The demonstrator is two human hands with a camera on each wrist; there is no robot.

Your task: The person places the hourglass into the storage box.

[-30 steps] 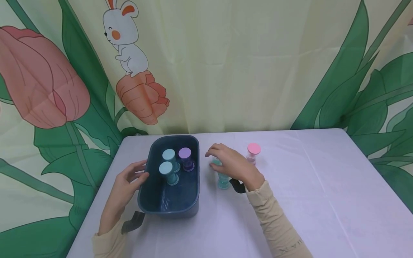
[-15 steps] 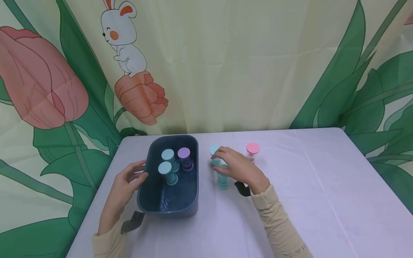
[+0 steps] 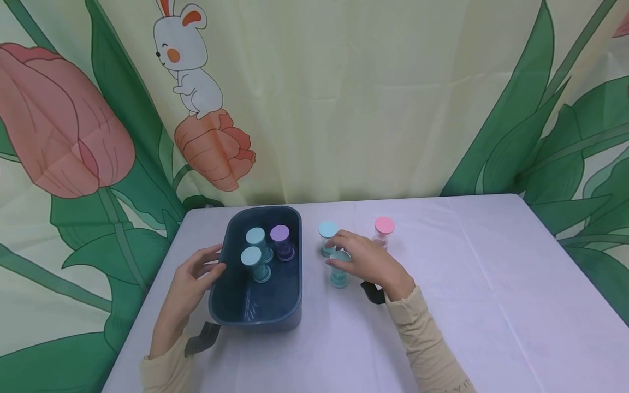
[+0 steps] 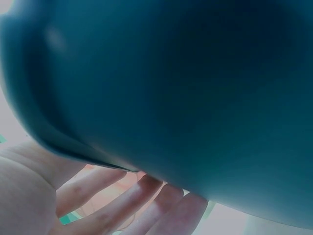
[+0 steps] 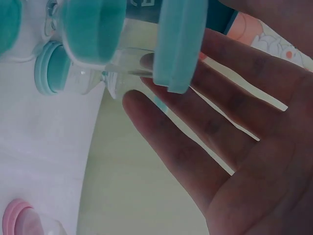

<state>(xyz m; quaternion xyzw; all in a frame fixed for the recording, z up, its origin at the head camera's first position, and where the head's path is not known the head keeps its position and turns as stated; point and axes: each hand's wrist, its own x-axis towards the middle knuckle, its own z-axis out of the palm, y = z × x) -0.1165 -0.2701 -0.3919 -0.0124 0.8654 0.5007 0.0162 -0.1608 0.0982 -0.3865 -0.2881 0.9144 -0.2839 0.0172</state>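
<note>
My left hand (image 3: 194,281) rests against the left side of a dark blue plastic bin (image 3: 287,322), its fingertips touching the outer wall (image 4: 195,122). Inside the bin are two teal-capped sand timers (image 3: 255,237) and a purple-capped sand timer (image 3: 282,240). To the bin's right, my right hand (image 3: 368,262) reaches around the top of the nearer teal sand timer (image 3: 339,278). Its fingers (image 5: 171,142) look nearly straight beside the teal cap (image 5: 180,46); a firm grip is not visible. Just behind stands another teal sand timer (image 3: 327,230).
A pink-capped sand timer (image 3: 384,225) stands beyond my right hand. A white cloth covers the table (image 3: 491,295). Behind its back edge hangs a printed curtain (image 3: 368,109) with a rabbit, a carrot and a tulip.
My right hand has drawn back slightly to the right and toward me, from over the farther teal sand timer to the nearer one. The left hand and bin stay put.
</note>
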